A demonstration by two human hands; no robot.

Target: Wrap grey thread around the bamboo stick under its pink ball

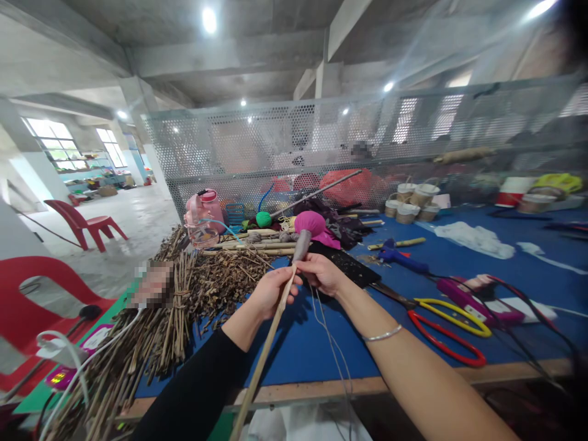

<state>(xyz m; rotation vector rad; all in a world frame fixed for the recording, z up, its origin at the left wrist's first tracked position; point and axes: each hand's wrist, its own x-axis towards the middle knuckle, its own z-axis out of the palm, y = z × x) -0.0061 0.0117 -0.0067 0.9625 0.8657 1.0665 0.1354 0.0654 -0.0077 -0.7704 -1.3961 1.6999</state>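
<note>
While clasped in the curled left hand (271,293), the thin bamboo stick (261,361) is slanted; its fuzzy grey tip (302,244) is pinched by the right hand (324,274).

Bright, even. Daylight through paned windows (57,144), upper left; flare from round white ceiling lamp (209,19), top centre. Soft shadow beneath left hand (271,291) on blue tabletop (321,349). Edges bowed, lower right corner vignetted dark; hazy streaks upper right.

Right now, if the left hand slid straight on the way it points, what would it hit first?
Most likely the right hand: the left hand points up along the stick that both grip, and the right sits just ahead. Depth between them is hard to judge.
</note>
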